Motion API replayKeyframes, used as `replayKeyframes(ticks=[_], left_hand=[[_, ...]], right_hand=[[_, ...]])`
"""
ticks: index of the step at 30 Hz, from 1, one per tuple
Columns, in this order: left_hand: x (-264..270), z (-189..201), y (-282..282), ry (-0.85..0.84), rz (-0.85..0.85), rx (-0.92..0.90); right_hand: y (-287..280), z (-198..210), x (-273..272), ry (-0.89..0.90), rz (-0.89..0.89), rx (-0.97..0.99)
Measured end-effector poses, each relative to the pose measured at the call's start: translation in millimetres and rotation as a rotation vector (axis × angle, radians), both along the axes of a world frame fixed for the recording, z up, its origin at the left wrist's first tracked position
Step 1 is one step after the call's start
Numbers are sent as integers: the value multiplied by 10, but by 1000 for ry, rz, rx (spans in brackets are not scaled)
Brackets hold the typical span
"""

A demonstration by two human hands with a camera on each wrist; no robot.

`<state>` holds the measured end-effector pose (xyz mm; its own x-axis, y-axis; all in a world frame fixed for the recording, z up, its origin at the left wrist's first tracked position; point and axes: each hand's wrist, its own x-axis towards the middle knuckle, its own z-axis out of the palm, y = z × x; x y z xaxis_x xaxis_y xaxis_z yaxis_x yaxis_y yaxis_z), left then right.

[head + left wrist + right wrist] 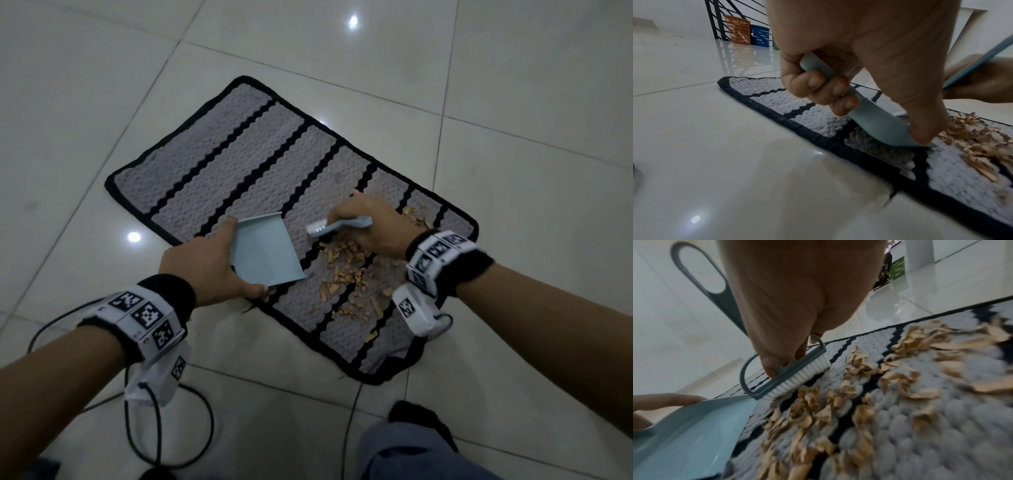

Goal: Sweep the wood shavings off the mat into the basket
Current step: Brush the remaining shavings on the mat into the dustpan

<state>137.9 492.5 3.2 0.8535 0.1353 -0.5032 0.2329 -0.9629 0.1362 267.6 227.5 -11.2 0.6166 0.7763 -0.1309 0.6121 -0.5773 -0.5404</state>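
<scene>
Many curled tan wood shavings [346,270] are strewn across the nubby grey black-striped mat [239,161] on glossy tiles [102,85]. A pale blue plastic dustpan [265,250] is gripped by the left hand [202,270], a small white-bristled brush [337,225] by the right hand [373,222].

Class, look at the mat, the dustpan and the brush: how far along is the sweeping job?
Done: little. The dustpan looks empty. In hand: the left hand holds the dustpan on the mat, and the right hand holds the brush by the wood shavings. Left: sweeping them in and emptying into a basket.
</scene>
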Motion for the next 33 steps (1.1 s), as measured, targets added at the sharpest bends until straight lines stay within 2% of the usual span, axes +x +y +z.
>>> replayKeyframes(ticks=[3, 6, 14, 18, 21, 27, 33], left_hand=[[1, -3, -13, 2, 1, -16], [-3, 5, -33, -7, 5, -20], [6, 37, -53, 4, -2, 21], [-3, 62, -67, 2, -4, 18], [-5, 81, -78, 11, 2, 17], [-13, 91, -68, 19, 3, 13], [-20, 104, -82, 23, -1, 1]], right_hand=[[-226, 8, -134, 18, 15, -8], [-269, 17, -112, 35, -25, 75], [122, -57, 0, -30, -70, 133], [203, -103, 35, -61, -169, 228], [274, -75, 70, -41, -154, 191], [74, -81, 31, -8, -20, -27], [-138, 13, -45, 41, -64, 82]])
